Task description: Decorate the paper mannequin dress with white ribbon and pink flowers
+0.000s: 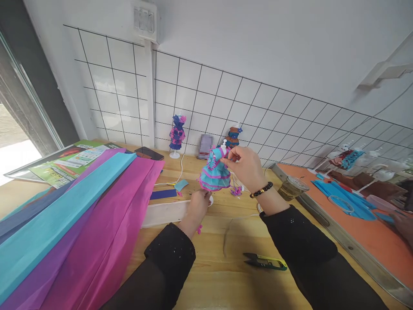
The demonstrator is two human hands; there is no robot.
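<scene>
A small turquoise paper dress with magenta trim (pixel 214 176) is on a miniature white mannequin (pixel 224 144), tilted slightly to the right over the table. My left hand (pixel 196 207) is closed below the skirt on the mannequin's stand, whose white base (pixel 211 201) shows beside the fingers. Thumb and forefinger of my right hand (pixel 247 165) pinch the dress at its upper right edge, near the shoulder. Those fingertips partly cover the bodice. Under the right hand lies a small purple paper piece (pixel 237 190).
Long coloured paper sheets (pixel 80 211) cover the left side. Thread snips (pixel 266 261) lie in front. A drink cup (pixel 293 188) stands right, near an orange table (pixel 342 219) where another person's hand (pixel 405 226) shows. Behind stand two dressed mannequins, one blue-pink (pixel 177 133), one brown-blue (pixel 232 137).
</scene>
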